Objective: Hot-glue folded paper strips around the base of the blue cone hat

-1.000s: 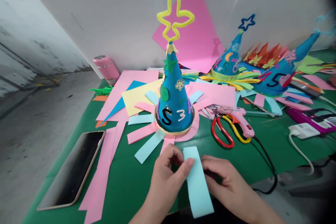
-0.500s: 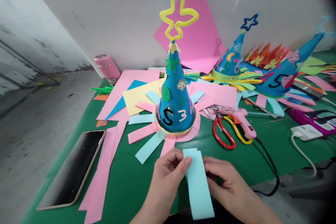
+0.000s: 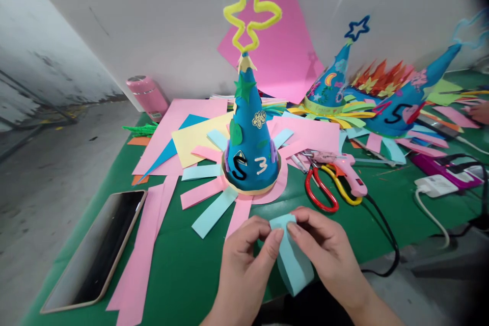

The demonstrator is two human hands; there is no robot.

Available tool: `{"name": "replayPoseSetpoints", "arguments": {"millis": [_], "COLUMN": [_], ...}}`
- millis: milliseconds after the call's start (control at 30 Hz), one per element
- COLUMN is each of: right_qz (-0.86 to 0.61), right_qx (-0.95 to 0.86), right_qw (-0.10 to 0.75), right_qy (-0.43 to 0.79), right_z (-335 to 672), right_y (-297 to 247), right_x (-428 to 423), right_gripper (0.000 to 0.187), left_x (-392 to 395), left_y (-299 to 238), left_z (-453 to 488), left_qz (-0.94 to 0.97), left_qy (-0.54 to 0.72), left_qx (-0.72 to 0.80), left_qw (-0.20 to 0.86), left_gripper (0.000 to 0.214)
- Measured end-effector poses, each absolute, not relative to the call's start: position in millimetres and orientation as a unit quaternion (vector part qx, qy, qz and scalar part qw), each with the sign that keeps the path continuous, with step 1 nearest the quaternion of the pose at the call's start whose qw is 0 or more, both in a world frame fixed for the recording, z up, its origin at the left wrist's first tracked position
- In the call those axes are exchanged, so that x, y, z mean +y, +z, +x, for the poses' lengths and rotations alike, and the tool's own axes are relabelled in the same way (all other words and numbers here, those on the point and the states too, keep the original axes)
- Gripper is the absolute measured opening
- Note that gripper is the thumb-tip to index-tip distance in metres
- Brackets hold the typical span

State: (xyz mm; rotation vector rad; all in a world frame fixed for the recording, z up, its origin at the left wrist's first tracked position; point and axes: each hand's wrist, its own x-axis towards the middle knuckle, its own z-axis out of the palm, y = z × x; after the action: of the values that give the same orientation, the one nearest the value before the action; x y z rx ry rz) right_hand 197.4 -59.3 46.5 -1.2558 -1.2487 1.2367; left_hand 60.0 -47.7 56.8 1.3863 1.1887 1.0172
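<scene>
Between my two hands is a light blue paper strip [image 3: 294,265], folded over into a loop that hangs down toward me. My left hand [image 3: 248,260] pinches its upper left edge between thumb and fingers. The upper right edge is pinched by my right hand [image 3: 324,249], thumb in front. Just beyond my hands stands a blue paper cone hat [image 3: 252,137] with "S" and "3" on it and a yellow fuzzy star-like shape [image 3: 252,10] on top. Pink and light blue strips fan out from its base, such as this light blue strip [image 3: 214,212].
Right of the hat lie red-and-yellow-handled scissors [image 3: 321,196] and a pink glue gun [image 3: 349,170]. A phone [image 3: 99,249] and pink strips [image 3: 143,249] lie left. Behind are a pink bottle [image 3: 147,97] and more decorated hats [image 3: 332,84]. A purple power strip [image 3: 443,170] sits right.
My right hand has come up to the strip's top edge and now pinches it. The strip's lower end has bent up into a loop. The view has shifted slightly.
</scene>
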Motion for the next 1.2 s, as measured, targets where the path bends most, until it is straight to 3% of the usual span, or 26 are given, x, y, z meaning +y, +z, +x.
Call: {"name": "replayPoseSetpoints", "arguments": {"millis": [767, 1200], "right_qz": [-0.536, -0.543], "right_qx": [-0.498, -0.503], "right_qw": [0.488, 0.487], "right_qy": [0.476, 0.464], "right_z": [190.2, 190.5], "right_y": [41.7, 43.2], "right_x": [-61.7, -60.1], "right_gripper": [0.018, 0.019], "left_x": [-51.4, -52.0], "left_y": [53.6, 53.6], "left_z": [66.0, 67.0], "left_qz": [0.549, 0.509], "left_qy": [0.403, 0.38], "left_qx": [0.516, 0.508], "left_qw": [0.52, 0.582], "left_gripper": [0.027, 0.028]}}
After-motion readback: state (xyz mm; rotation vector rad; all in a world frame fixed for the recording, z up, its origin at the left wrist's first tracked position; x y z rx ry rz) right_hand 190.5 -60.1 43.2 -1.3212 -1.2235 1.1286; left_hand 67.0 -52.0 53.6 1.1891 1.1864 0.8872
